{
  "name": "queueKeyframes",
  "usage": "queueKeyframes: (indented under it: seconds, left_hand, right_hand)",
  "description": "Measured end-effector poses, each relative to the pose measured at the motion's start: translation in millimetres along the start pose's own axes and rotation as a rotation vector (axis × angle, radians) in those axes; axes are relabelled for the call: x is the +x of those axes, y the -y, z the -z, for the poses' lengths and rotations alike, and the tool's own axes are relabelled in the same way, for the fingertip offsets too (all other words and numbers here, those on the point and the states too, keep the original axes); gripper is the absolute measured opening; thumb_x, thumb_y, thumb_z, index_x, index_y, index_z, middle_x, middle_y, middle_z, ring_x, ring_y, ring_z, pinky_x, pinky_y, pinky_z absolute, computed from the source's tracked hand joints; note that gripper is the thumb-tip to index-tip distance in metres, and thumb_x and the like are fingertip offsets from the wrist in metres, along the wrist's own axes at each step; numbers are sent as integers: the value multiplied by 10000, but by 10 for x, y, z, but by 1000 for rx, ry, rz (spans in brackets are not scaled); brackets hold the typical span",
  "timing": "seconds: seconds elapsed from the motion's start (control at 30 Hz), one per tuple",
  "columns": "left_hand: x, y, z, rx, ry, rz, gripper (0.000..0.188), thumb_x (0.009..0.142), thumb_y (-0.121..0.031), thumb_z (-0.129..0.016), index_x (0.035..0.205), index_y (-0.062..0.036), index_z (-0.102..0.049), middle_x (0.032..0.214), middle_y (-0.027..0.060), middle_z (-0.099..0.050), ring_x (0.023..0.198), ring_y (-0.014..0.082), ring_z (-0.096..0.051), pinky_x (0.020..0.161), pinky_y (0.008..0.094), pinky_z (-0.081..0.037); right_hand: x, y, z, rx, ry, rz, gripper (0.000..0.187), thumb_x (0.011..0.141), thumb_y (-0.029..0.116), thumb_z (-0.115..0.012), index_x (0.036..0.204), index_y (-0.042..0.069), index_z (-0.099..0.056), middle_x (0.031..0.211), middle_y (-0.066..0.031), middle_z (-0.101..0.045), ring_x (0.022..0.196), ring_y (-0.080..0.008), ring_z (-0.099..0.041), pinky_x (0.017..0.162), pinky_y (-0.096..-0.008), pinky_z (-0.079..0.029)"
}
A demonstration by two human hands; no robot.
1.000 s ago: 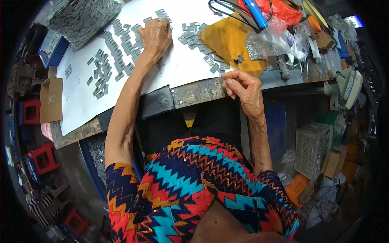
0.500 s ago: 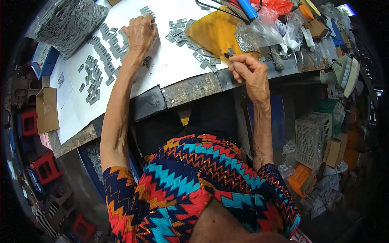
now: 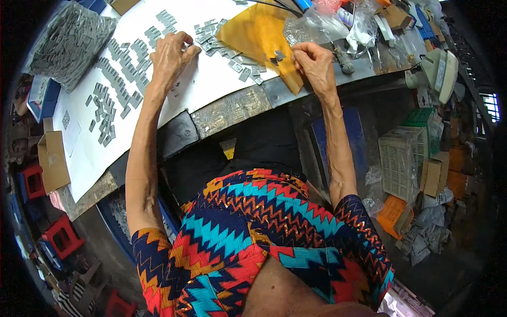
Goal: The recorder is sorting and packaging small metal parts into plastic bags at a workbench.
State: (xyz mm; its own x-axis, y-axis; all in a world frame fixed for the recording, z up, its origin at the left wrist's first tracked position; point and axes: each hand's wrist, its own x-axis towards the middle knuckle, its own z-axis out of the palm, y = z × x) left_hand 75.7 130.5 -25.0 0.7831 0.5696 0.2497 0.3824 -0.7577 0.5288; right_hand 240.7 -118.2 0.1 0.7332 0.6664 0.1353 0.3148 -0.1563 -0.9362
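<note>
My left hand [image 3: 170, 59] is over the white sheet [image 3: 198, 95], beside short rows of small flat grey pieces [image 3: 138, 58]. Its thumb stands apart from the bent fingers, and I see nothing between them. At the table's front edge, my right hand [image 3: 317, 66] has thumb and fingertips pinched together beside an amber plastic sheet [image 3: 253, 31]. Whatever is in that pinch is too small to make out. A few small dark bits [image 3: 277, 57] lie on the amber sheet. Loose grey pieces [image 3: 211, 39] are scattered between my hands.
A clear bag packed with grey pieces [image 3: 68, 45] sits at the far left, above a blue bin [image 3: 45, 98]. An open cardboard box [image 3: 53, 161] is at the left edge. Plastic bags [image 3: 317, 26] and clutter crowd the right. Crates [image 3: 401, 164] stand below.
The view has shifted. My left hand has come slightly nearer and right, away from the far row. My right hand has moved farther over the table edge, still pinched. The amber sheet lies differently.
</note>
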Motion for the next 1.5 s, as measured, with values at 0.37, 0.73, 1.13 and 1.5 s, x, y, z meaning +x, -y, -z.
queueKeyframes:
  seconds: [0.37, 0.73, 1.13, 1.5]
  left_hand:
    - [3, -15, 4, -81, -26, 64, 237, 654, -226, -672, 808, -51, -630, 698, 91, -613, 649, 218, -577, 690, 510, -387]
    - [-84, -121, 17, -177, -110, -51, 110, 684, -81, -562, 781, -42, -530, 641, 89, -597, 608, 203, -586, 591, 335, -464]
    - [-382, -430, 374, -338, -129, -88, 134, 729, -47, -571, 848, 4, -538, 778, 109, -602, 731, 207, -581, 624, 320, -492]
    - [-850, -697, 510, -543, -59, 3, 159, 713, -32, -601, 851, -4, -529, 750, 47, -574, 688, 121, -516, 646, 257, -423]
  right_hand:
    - [257, -215, -34, -524, 96, 295, 159, 794, 114, -541, 820, -35, -588, 667, -75, -594, 600, -115, -543, 555, -265, -442]
    - [311, -102, -26, -609, 216, 396, 148, 779, 124, -538, 805, -21, -548, 690, -130, -581, 614, -212, -570, 579, -322, -445]
    - [325, -74, -34, -664, 224, 419, 172, 768, 160, -507, 750, -11, -510, 630, -125, -527, 573, -239, -541, 547, -355, -426]
    - [349, -132, -17, -697, 229, 494, 129, 784, 120, -501, 745, 0, -473, 608, -132, -522, 578, -284, -555, 549, -356, -442]
